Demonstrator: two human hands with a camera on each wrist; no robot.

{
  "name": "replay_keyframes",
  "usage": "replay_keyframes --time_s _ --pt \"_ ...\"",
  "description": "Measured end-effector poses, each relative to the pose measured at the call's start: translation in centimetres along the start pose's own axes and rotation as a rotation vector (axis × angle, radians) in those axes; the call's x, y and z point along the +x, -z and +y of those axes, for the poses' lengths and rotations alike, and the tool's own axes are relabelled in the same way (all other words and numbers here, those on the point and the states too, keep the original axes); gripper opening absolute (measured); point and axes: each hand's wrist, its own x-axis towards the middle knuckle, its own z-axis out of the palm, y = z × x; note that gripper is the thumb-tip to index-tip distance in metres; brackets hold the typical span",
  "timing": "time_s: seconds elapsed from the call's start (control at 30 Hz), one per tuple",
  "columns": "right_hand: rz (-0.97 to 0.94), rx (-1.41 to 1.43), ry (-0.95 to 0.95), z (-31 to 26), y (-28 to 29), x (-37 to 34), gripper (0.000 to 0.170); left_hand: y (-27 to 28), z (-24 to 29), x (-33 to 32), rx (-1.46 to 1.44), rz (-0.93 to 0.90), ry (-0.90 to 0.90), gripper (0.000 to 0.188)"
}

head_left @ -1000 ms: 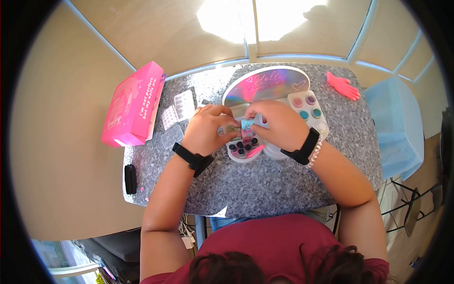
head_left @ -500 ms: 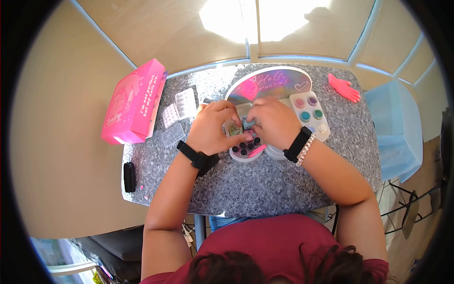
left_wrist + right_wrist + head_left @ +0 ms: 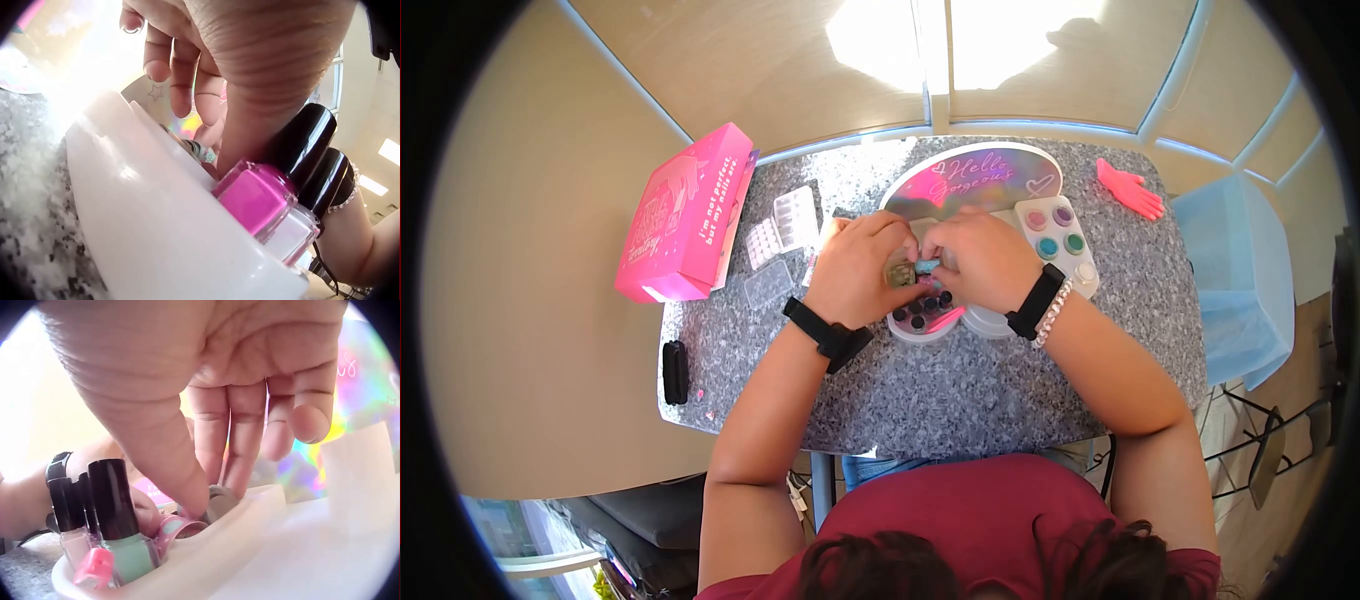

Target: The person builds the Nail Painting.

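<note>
A white case [image 3: 920,337] with a shiny "Hello Gorgeous" lid stands raised on the table. Down in its left compartment, my right hand [image 3: 990,262] pinches a small light-blue patterned roll [image 3: 927,267] between thumb and fingers; in the right wrist view its grey end [image 3: 222,505] shows at the fingertips. My left hand [image 3: 858,268] reaches in from the other side, fingers loosely bent, its thumb low beside a pink dotted roll [image 3: 178,531]. Black-capped polish bottles stand nearest me, among them a magenta one [image 3: 257,199] and a mint one [image 3: 130,556]. The left fingertips' exact contact is hidden.
Colour pots lie in a white tray [image 3: 1085,271] at the case's right. Farther right is a pink hand-shaped piece [image 3: 1132,190]. Left of the case are clear trays [image 3: 796,218], a large pink box [image 3: 685,215] and a black object [image 3: 675,372].
My right hand has lowered the light-blue roll into the case's compartment. My left hand has shifted slightly right, with its thumb lower over the compartment.
</note>
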Motion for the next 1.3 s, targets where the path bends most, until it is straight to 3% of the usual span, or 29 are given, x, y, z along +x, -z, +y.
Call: replay_keyframes --time_s 0.07,0.17,0.23,0.27,0.37,0.5,0.53,0.57,0.63,0.67,0.8,0.9,1.03,1.07,1.1,1.17,1.2,1.23,1.3 --pt "0.073 -0.043 0.121 0.5 -0.5 0.0 0.017 -0.1 -0.1 0.0 -0.002 0.002 -0.004 0.043" --pt "0.108 -0.087 0.153 0.8 -0.8 0.1 0.017 -0.3 -0.1 -0.1 0.013 0.022 -0.002 0.045" --pt "0.006 -0.041 0.094 0.5 -0.1 0.1 0.020 0.4 -0.2 -0.4 -0.064 0.067 0.007 0.039" --pt "0.066 -0.043 0.133 0.6 -0.4 0.0 0.016 0.9 -0.9 -0.9 -0.046 0.074 0.026 0.039" --pt "0.080 -0.013 0.160 0.2 0.7 -0.5 0.028 2.6 -3.8 -2.5 -0.022 0.239 0.176 0.031" --pt "0.191 -0.005 0.181 -1.0 2.7 -0.9 0.028 5.7 -9.7 -5.0 0.201 0.295 0.454 0.029" --pt "0.236 -0.007 0.194 -1.3 3.2 -0.9 0.027 6.4 -10.9 -5.0 0.227 0.191 0.547 0.045" --pt "0.280 -0.010 0.206 -1.6 3.6 -1.0 0.026 6.5 -12.3 -5.0 0.228 0.194 0.548 0.045" --pt "0.301 0.009 0.207 -2.3 4.1 -1.3 0.024 5.8 -15.4 -4.7 0.326 0.013 0.391 0.076" --pt "0.312 0.009 0.205 -2.5 4.3 -1.6 0.023 5.9 -16.6 -3.8 0.188 -0.165 0.525 0.103" --pt "0.308 0.041 0.186 -3.5 5.5 -3.0 0.023 5.4 -19.8 -1.5 0.184 -0.301 0.420 0.122" --pt "0.330 0.066 0.112 -3.5 6.2 -4.6 0.026 5.9 -19.8 0.7 0.180 -0.456 0.437 0.123" --pt "0.379 0.108 0.025 -2.9 7.3 -7.0 0.027 6.6 -17.5 1.6 0.178 -0.388 0.434 0.113" --pt "0.396 0.151 -0.028 -2.8 7.5 -7.6 0.027 6.8 -16.3 1.5 0.154 -0.267 0.433 0.092" --pt "0.415 0.195 -0.081 -2.6 7.6 -8.2 0.027 7.2 -15.8 1.5 0.157 -0.270 0.428 0.092" --pt "0.445 0.208 -0.084 -1.9 7.7 -9.4 0.028 8.6 -13.8 2.1 -0.004 -0.216 0.406 0.074" --pt "0.469 0.220 -0.085 -1.6 7.7 -10.1 0.029 9.2 -11.6 1.9 -0.070 -0.135 0.501 0.050" --pt "0.475 0.219 -0.090 -1.4 7.7 -10.7 0.029 9.5 -10.6 1.6 -0.069 -0.140 0.495 0.050" --pt "0.514 0.293 -0.133 -1.2 7.7 -11.8 0.031 9.9 -9.1 1.3 -0.207 0.053 0.254 0.042"
